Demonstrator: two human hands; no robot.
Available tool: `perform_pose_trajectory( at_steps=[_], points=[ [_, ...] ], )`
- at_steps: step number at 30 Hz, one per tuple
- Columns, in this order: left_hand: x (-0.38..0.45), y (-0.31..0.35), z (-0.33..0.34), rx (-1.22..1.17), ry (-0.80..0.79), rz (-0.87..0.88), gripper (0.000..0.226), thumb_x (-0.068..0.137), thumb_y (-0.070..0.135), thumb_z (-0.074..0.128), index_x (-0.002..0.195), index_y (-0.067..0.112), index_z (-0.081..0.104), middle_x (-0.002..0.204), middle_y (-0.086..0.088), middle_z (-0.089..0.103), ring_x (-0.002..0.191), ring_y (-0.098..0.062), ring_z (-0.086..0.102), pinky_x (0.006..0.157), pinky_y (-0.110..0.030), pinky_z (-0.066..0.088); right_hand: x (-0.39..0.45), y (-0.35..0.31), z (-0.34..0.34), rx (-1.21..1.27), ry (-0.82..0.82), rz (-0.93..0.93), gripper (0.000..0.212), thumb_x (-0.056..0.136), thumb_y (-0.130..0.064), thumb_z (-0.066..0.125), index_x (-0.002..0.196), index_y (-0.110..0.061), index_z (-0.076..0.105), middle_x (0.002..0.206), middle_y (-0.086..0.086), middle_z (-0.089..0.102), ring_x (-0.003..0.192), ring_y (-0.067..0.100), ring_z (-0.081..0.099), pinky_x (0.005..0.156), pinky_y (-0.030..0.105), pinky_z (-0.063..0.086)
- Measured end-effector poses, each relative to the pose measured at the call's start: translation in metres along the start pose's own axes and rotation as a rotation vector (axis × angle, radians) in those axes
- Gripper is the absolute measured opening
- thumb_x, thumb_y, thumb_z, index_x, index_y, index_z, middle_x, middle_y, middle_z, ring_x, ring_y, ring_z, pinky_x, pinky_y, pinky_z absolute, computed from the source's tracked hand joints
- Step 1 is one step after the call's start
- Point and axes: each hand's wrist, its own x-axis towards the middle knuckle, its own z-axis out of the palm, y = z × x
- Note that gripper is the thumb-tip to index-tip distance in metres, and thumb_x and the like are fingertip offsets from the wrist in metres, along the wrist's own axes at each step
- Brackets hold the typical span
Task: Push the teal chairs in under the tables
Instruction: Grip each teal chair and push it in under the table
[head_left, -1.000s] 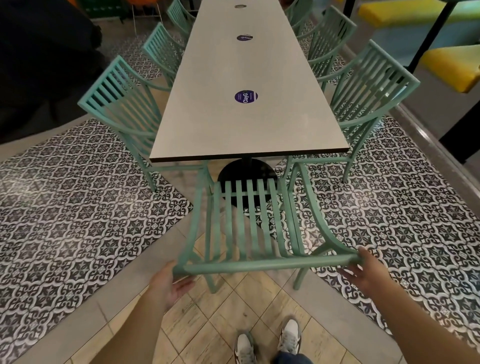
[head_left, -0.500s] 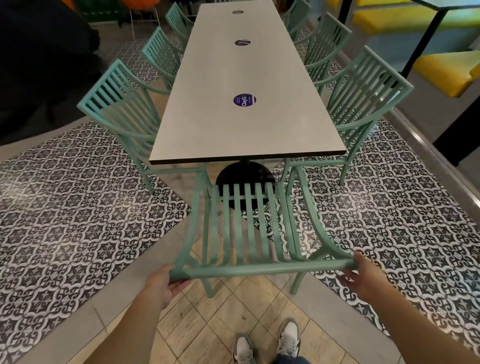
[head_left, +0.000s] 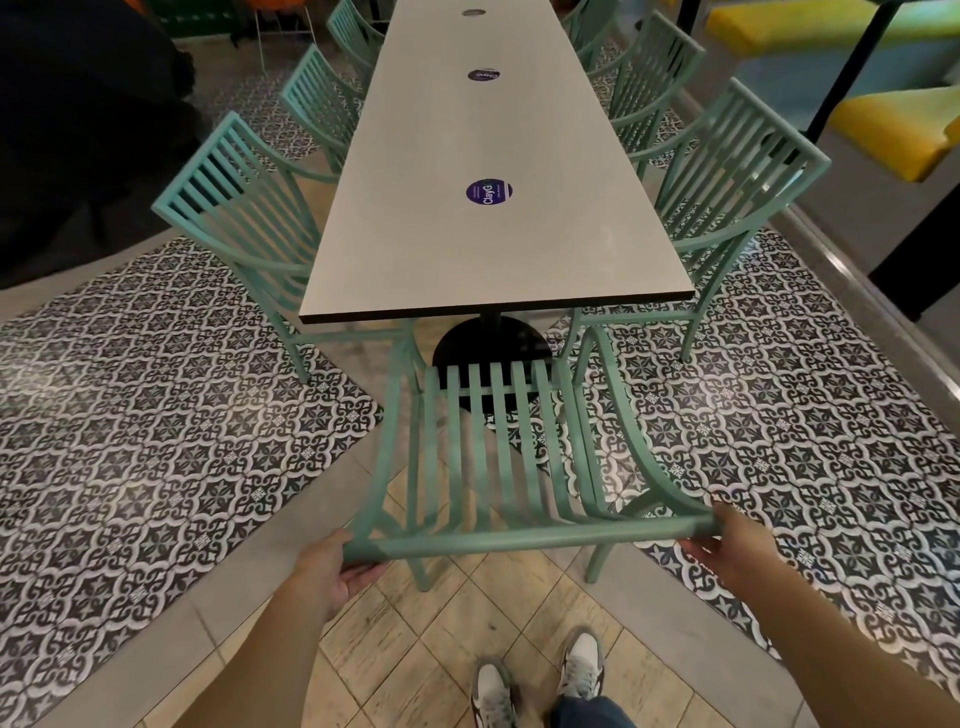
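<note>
A teal slatted chair (head_left: 498, 457) stands at the near end of a long grey table (head_left: 483, 249), its seat front just short of the table edge. My left hand (head_left: 332, 569) grips the left end of the chair's top rail, fingers curled under it. My right hand (head_left: 727, 545) holds the right end of the same rail. Both arms reach forward from the bottom of the view.
More teal chairs line both long sides, one at the near left (head_left: 244, 228) and one at the near right (head_left: 727, 208). The table's black round base (head_left: 488, 348) sits under its end. Patterned floor tiles flank the aisle. Yellow benches (head_left: 893, 130) stand at the right.
The chair has slid a little forward toward the table end, with both hands staying on its top rail.
</note>
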Motion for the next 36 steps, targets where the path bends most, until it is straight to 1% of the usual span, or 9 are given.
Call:
perform_pose_trajectory(
  at_steps=[8, 11, 13, 17, 19, 21, 28, 32, 36],
  points=[
    [0.003, -0.002, -0.003, 0.024, -0.003, 0.016, 0.039, 0.1, 0.012, 0.048, 0.134, -0.005, 0.041, 0.098, -0.029, 0.054, 0.078, -0.041, 0.059, 0.036, -0.04, 0.053, 0.002, 0.005, -0.002, 0.007, 0.028, -0.006, 0.03, 0.099, -0.014, 0.047, 0.121, 0.006, 0.05, 0.088, 0.021, 0.057, 0.073, 0.029, 0.06, 0.036, 0.03, 0.051],
    [0.005, -0.004, -0.004, 0.024, -0.009, 0.016, 0.04, 0.1, 0.012, 0.048, 0.136, -0.005, 0.039, 0.117, -0.035, 0.052, 0.08, -0.042, 0.06, 0.038, -0.041, 0.054, 0.002, 0.006, -0.003, 0.016, 0.032, -0.006, 0.03, 0.099, -0.014, 0.048, 0.122, 0.005, 0.049, 0.086, 0.019, 0.056, 0.07, 0.028, 0.059, 0.036, 0.031, 0.051],
    [0.007, -0.005, -0.005, 0.004, -0.01, 0.011, 0.041, 0.1, 0.013, 0.049, 0.136, -0.004, 0.038, 0.125, -0.035, 0.048, 0.081, -0.042, 0.059, 0.041, -0.045, 0.055, 0.003, 0.007, -0.004, 0.024, 0.046, 0.001, 0.032, 0.098, -0.015, 0.049, 0.124, 0.005, 0.049, 0.088, 0.02, 0.057, 0.071, 0.029, 0.06, 0.037, 0.032, 0.052],
    [0.006, -0.005, -0.003, -0.039, -0.001, 0.004, 0.041, 0.1, 0.013, 0.049, 0.136, -0.003, 0.038, 0.113, -0.032, 0.05, 0.087, -0.043, 0.059, 0.054, -0.05, 0.055, 0.004, 0.008, -0.005, 0.007, 0.054, -0.02, 0.033, 0.098, -0.013, 0.048, 0.124, 0.007, 0.049, 0.086, 0.02, 0.055, 0.07, 0.027, 0.059, 0.039, 0.031, 0.053],
    [0.007, -0.006, -0.003, -0.043, 0.009, -0.003, 0.041, 0.1, 0.013, 0.049, 0.136, -0.003, 0.038, 0.117, -0.032, 0.05, 0.094, -0.044, 0.057, 0.069, -0.048, 0.059, 0.004, 0.009, -0.005, 0.004, 0.056, -0.024, 0.033, 0.097, -0.014, 0.047, 0.124, 0.007, 0.049, 0.084, 0.02, 0.055, 0.069, 0.027, 0.059, 0.041, 0.032, 0.054],
    [0.009, -0.007, -0.004, -0.036, 0.014, -0.006, 0.043, 0.1, 0.013, 0.05, 0.138, -0.003, 0.037, 0.124, -0.033, 0.049, 0.093, -0.044, 0.058, 0.08, -0.047, 0.053, 0.005, 0.009, -0.005, -0.001, 0.068, -0.019, 0.034, 0.097, -0.014, 0.048, 0.123, 0.007, 0.05, 0.085, 0.02, 0.056, 0.068, 0.026, 0.059, 0.041, 0.031, 0.054],
    [0.005, -0.008, -0.004, 0.005, 0.028, 0.012, 0.038, 0.101, 0.018, 0.048, 0.134, 0.003, 0.04, 0.112, -0.029, 0.053, 0.08, -0.038, 0.059, 0.083, -0.053, 0.049, 0.009, 0.012, -0.006, -0.004, 0.076, -0.042, 0.033, 0.095, -0.014, 0.048, 0.122, 0.005, 0.05, 0.096, 0.023, 0.059, 0.072, 0.028, 0.061, 0.04, 0.03, 0.054],
    [0.007, -0.009, -0.008, 0.173, 0.08, 0.038, 0.037, 0.099, 0.026, 0.049, 0.13, 0.006, 0.047, 0.12, -0.025, 0.055, 0.099, -0.037, 0.056, 0.084, -0.052, 0.051, 0.01, 0.015, -0.009, -0.075, 0.058, -0.09, 0.031, 0.096, -0.016, 0.047, 0.119, 0.005, 0.05, 0.093, 0.021, 0.056, 0.07, 0.027, 0.059, 0.039, 0.029, 0.052],
    [0.012, -0.003, -0.009, 0.708, 0.206, 0.281, 0.04, 0.099, 0.023, 0.049, 0.127, -0.003, 0.055, 0.107, -0.015, 0.054, 0.113, -0.042, 0.055, 0.09, -0.046, 0.048, 0.012, 0.018, -0.014, -0.254, 0.071, -0.164, 0.03, 0.098, -0.02, 0.046, 0.117, 0.001, 0.053, 0.092, 0.018, 0.06, 0.07, 0.028, 0.062, 0.043, 0.031, 0.054]
  ],
)
